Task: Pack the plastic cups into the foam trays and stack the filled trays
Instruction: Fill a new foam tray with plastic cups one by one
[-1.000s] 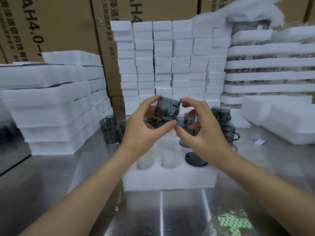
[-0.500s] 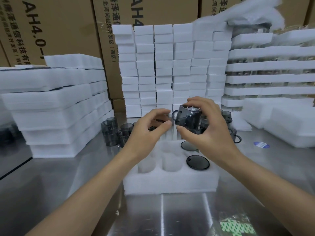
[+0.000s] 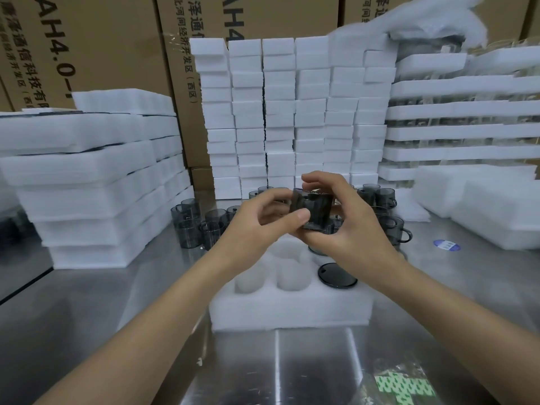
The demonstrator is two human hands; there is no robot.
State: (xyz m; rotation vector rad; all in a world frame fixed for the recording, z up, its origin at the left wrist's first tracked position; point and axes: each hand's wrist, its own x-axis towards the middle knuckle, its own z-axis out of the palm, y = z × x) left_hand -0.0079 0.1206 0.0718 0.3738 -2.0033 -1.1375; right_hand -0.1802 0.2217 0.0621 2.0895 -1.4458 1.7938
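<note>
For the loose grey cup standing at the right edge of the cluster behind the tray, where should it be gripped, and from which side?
By its handle, from the right: the cup stands upright with the handle sticking out rightward, while other cups crowd behind and left.

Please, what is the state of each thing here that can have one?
Held cup: in the air, between both hands.
Left hand: pinches held cup.
Right hand: grips held cup.
Tray: partly filled, front left pockets empty.
Packed cup: seated in the front right pocket.
Loose cups: unpacked, behind the tray.

The left grip (image 3: 257, 223) has rejoined the right grip (image 3: 350, 226) on the cup (image 3: 315, 209).
</note>
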